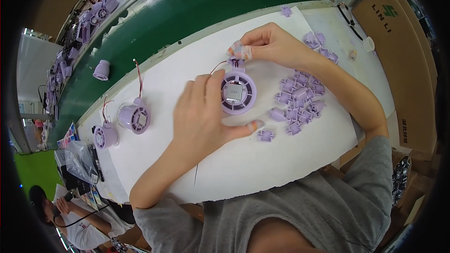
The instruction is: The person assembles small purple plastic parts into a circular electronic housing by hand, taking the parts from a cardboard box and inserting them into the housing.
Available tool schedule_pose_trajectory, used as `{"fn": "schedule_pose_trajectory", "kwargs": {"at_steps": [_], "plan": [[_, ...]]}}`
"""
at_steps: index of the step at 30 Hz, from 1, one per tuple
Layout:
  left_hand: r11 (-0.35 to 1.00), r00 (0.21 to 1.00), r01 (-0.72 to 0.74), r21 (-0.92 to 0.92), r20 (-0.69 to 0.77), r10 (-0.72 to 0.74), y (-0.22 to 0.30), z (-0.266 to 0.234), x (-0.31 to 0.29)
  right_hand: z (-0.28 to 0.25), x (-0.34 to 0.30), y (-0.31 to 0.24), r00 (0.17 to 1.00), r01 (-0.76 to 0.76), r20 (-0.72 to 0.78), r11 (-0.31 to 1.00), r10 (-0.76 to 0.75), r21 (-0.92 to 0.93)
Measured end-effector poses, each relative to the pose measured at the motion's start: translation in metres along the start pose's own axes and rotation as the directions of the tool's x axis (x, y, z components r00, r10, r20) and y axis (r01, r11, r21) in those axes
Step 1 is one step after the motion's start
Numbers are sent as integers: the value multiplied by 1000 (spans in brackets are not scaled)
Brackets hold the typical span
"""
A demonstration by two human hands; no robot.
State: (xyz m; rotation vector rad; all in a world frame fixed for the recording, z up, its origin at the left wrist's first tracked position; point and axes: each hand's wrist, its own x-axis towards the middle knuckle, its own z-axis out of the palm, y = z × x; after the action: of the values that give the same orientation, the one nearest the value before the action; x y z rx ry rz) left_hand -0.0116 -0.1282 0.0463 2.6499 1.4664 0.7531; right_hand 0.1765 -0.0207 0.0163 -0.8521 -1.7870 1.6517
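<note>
A round lilac fan housing [240, 98] with dark vents and a square metallic plate in its middle stands on the white sheet in front of me. My left hand [199, 112] grips it from the left, fingers along its far left side and taped thumb by its near right edge. At the neck on its far side, my right hand [267, 47] pinches a small lilac clip piece [237, 62] between thumb and forefinger; patterned tape covers these fingertips. A thin reddish wire [218, 66] runs out left of the neck. Beside my left thumb lies a loose lilac clip piece [266, 135].
Many lilac clip pieces [300, 96] are heaped to the right. Two wired fan units [139, 118] [106, 136] stand at left, near a clear plastic bag [79, 159]. A lilac cup-shaped part [101, 70] rests on the green surface. A cardboard box [398, 65] borders the right.
</note>
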Motion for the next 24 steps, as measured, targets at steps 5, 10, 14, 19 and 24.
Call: {"fn": "schedule_pose_trajectory", "kwargs": {"at_steps": [5, 10, 14, 19, 24], "plan": [[982, 987, 138, -128, 100, -125, 2, 9, -4, 0, -12, -16, 991, -132, 35, 983, 129, 126], [1000, 1000, -3, 18, -1, 3, 4, 13, -8, 4, -17, -32, 993, -114, 50, 989, 109, 100], [993, 1000, -20, 119, -7, 21, 4, 12, -13, 10, -18, -33, 998, -56, 24, 993, 54, 103], [994, 1000, 12, 112, 9, -13, 5, 10, -14, 17, -20, -34, 993, 117, -10, 989, -119, -86], [998, 999, -36, 57, -23, 38, 1, 11, -14, 11, -17, -28, 994, 103, 46, 995, -102, -15]]}}
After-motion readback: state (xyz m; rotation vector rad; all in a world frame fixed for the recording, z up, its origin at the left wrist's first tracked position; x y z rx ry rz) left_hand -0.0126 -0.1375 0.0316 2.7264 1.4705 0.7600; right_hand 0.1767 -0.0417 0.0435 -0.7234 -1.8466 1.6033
